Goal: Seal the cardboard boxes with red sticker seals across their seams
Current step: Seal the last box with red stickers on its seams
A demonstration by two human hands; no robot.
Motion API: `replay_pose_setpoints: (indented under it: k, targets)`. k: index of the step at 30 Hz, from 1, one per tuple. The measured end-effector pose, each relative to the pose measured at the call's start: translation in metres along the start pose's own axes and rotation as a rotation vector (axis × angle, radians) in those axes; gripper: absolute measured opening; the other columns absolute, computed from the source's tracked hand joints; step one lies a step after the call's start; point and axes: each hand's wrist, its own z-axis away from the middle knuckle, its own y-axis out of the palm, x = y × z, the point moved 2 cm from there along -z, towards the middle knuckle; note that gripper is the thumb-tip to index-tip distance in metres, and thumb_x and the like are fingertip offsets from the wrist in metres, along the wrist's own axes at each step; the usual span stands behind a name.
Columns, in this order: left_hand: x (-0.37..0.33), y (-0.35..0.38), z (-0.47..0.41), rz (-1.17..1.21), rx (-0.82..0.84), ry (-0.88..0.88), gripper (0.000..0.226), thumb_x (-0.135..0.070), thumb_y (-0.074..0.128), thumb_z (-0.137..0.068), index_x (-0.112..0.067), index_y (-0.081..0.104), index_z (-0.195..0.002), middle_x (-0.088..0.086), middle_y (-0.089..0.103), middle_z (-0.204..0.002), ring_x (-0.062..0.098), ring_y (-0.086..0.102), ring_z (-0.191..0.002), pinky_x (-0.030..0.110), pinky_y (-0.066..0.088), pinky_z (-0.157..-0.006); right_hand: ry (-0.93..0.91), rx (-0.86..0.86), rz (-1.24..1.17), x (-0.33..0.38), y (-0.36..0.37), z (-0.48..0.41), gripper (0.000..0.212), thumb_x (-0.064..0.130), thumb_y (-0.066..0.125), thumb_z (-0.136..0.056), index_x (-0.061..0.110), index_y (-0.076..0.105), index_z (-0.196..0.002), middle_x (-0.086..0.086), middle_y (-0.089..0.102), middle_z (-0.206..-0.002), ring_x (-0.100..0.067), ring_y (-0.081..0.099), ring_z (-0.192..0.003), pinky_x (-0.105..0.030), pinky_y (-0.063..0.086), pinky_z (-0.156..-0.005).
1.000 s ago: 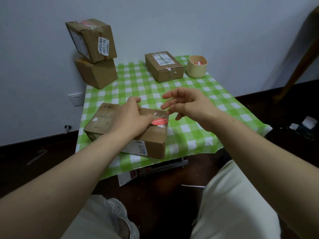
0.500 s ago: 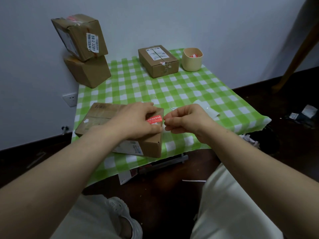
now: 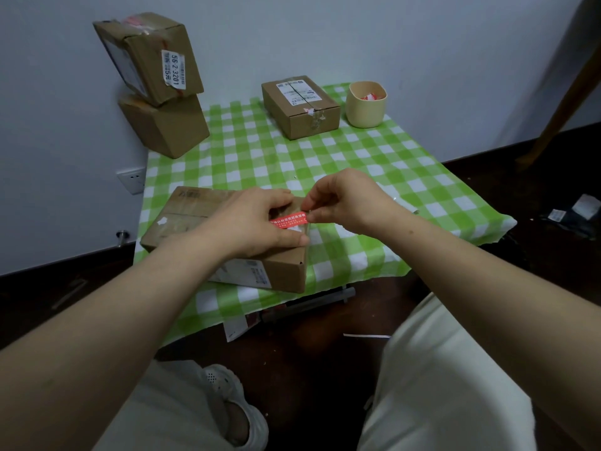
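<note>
Currently I observe the nearest cardboard box (image 3: 182, 216) lying flat at the front left edge of the table (image 3: 374, 164), which is covered in green-and-white checked cloth. My left hand (image 3: 257, 222) rests on the box top, fingers pressed together and bearing down on the left portion of a red sticker seal (image 3: 289, 220). My right hand (image 3: 348, 200) pinches the seal's right end between thumb and fingertips, at the box's right edge. The seal lies across the top near that edge; whether it is fully stuck down I cannot tell.

At the table's far side stands a second cardboard box (image 3: 300, 107), taped shut, with a beige cup (image 3: 366, 105) just beside it holding red-and-white scraps. At the far left corner, two more cardboard boxes (image 3: 156, 76) are stacked, tilted, against the wall.
</note>
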Motion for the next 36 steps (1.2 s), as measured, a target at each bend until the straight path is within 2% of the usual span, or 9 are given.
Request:
replay_pose_setpoints:
  k: [4,7,14,19,23,27,29,32,36]
  targets:
    - [0.0,0.001,0.0,0.033,-0.005,0.011,0.076,-0.046,0.076,-0.068,-0.024,0.048,-0.135,-0.003,0.051,-0.139,0.017,0.049,-0.123,0.037,0.039,-0.104,-0.019,0.061,0.073,0.007,-0.005,-0.004,0.016,0.014,0.074,-0.079,0.014,0.074,-0.094,-0.006,0.071,-0.087,-0.027,0.067,-0.083,-0.039,0.056,-0.076]
    - [0.001,0.003,-0.001,0.052,-0.006,0.01,0.075,-0.044,0.077,-0.068,-0.024,0.049,-0.135,-0.002,0.051,-0.138,0.017,0.049,-0.123,0.037,0.039,-0.104,-0.035,0.076,0.123,0.011,-0.006,-0.006,0.014,0.014,0.074,-0.078,0.015,0.075,-0.092,-0.006,0.071,-0.083,-0.03,0.067,-0.081,-0.039,0.056,-0.073]
    - [0.005,0.005,-0.002,0.05,-0.007,0.017,0.084,-0.048,0.076,-0.066,-0.023,0.043,-0.139,-0.003,0.043,-0.145,0.017,0.043,-0.13,0.038,0.035,-0.108,-0.043,0.106,0.142,0.013,-0.006,-0.008,0.017,0.013,0.075,-0.078,0.011,0.074,-0.094,-0.002,0.065,-0.073,-0.021,0.06,-0.069,-0.032,0.051,-0.064]
    - [0.006,0.006,-0.002,0.055,-0.009,0.024,0.081,-0.047,0.076,-0.067,-0.024,0.045,-0.138,-0.002,0.048,-0.141,0.017,0.046,-0.126,0.039,0.038,-0.106,-0.025,0.155,0.115,0.013,-0.007,-0.013,0.013,0.01,0.076,-0.076,0.01,0.074,-0.09,-0.011,0.071,-0.084,-0.016,0.061,-0.073,-0.033,0.054,-0.073]
    - [0.007,0.005,-0.002,0.042,-0.017,0.033,0.081,-0.049,0.076,-0.067,-0.024,0.046,-0.137,-0.002,0.049,-0.14,0.018,0.047,-0.126,0.04,0.039,-0.105,-0.003,0.195,0.107,0.013,-0.008,-0.014,0.01,0.012,0.076,-0.076,0.01,0.073,-0.085,-0.007,0.065,-0.078,-0.011,0.055,-0.067,-0.023,0.048,-0.065]
    - [0.008,0.006,-0.003,0.03,-0.018,0.034,0.082,-0.05,0.075,-0.067,-0.025,0.044,-0.138,-0.003,0.047,-0.142,0.017,0.046,-0.126,0.039,0.039,-0.105,0.027,0.171,0.029,0.006,-0.008,-0.01,0.009,0.013,0.078,-0.074,0.013,0.072,-0.08,-0.008,0.069,-0.081,-0.013,0.059,-0.075,-0.032,0.052,-0.079]
    - [0.008,0.006,-0.002,0.034,-0.021,0.037,0.082,-0.05,0.075,-0.067,-0.025,0.044,-0.139,-0.003,0.046,-0.143,0.017,0.045,-0.128,0.038,0.038,-0.105,0.023,0.128,0.01,0.004,-0.008,-0.007,0.012,0.012,0.077,-0.075,0.012,0.074,-0.086,-0.009,0.071,-0.085,-0.013,0.061,-0.077,-0.033,0.053,-0.082]
    - [0.008,0.005,-0.002,0.049,-0.017,0.034,0.081,-0.048,0.075,-0.068,-0.024,0.044,-0.138,-0.003,0.047,-0.142,0.017,0.045,-0.127,0.037,0.038,-0.106,0.008,0.077,0.045,0.005,-0.008,-0.005,0.014,0.013,0.073,-0.079,0.012,0.075,-0.093,-0.005,0.069,-0.077,-0.013,0.061,-0.074,-0.033,0.054,-0.079]
    - [0.006,0.005,-0.001,0.065,-0.008,0.048,0.074,-0.045,0.075,-0.07,-0.022,0.049,-0.134,-0.001,0.053,-0.136,0.018,0.049,-0.122,0.04,0.04,-0.103,-0.003,0.083,0.068,0.008,-0.008,-0.006,0.012,0.014,0.071,-0.082,0.012,0.075,-0.093,0.004,0.061,-0.065,-0.007,0.054,-0.061,-0.029,0.05,-0.068]
